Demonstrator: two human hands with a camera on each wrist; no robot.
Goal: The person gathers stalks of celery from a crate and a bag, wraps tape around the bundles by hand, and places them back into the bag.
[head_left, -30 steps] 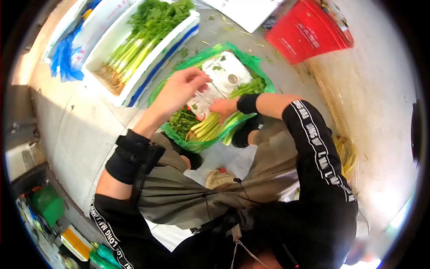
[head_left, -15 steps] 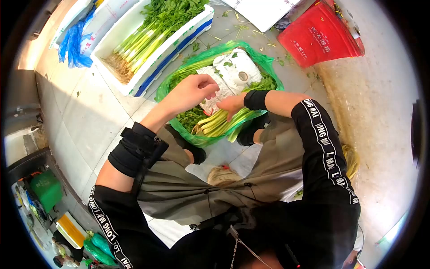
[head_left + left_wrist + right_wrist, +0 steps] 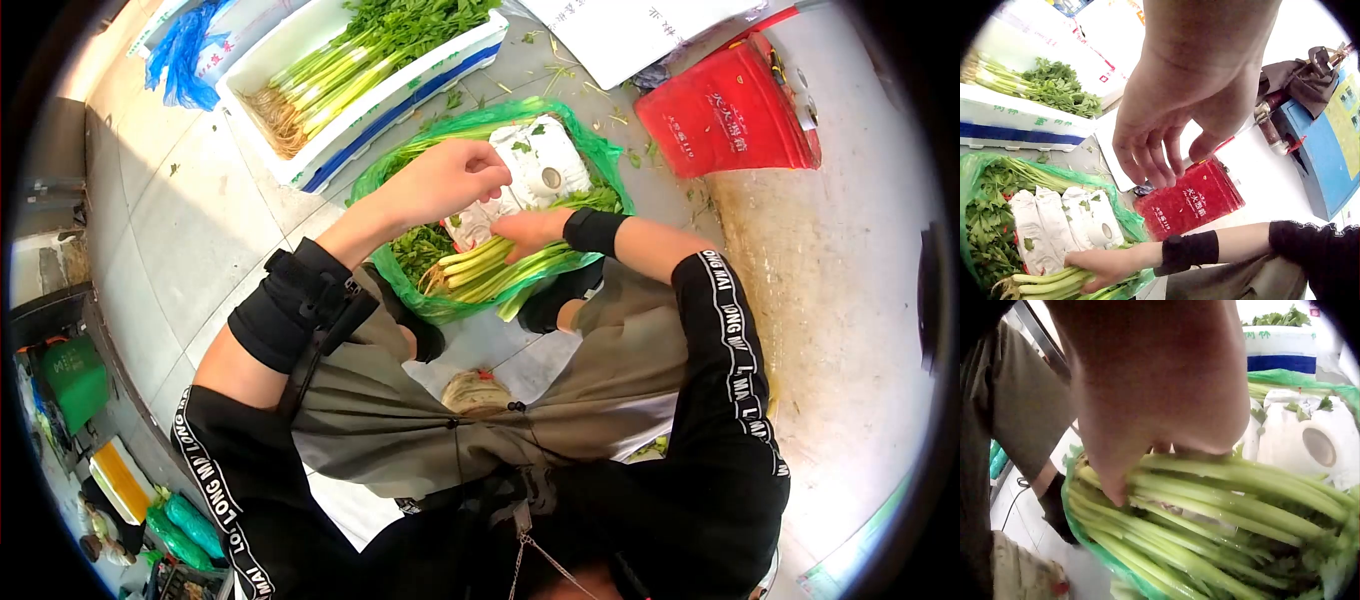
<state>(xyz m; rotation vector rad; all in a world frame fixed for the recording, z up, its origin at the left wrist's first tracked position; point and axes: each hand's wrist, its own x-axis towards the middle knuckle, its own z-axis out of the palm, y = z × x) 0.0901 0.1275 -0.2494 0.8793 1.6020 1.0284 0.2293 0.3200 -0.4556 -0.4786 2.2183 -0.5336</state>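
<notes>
Your right hand (image 3: 530, 232) grips celery (image 3: 468, 270), fingers curled; your left hand (image 3: 455, 180) hovers, fingers loosely bent. Any lift needs firm hold.

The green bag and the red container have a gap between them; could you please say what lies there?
In the head view, grey floor shows between the green bag and the red container, with leaf scraps.

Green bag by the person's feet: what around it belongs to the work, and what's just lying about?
Likely in the work:
green bag
stalks gripped by the right hand
white packages in the bag
foam box of similar stalks

Apparently just lying about:
red container
blue plastic
</notes>
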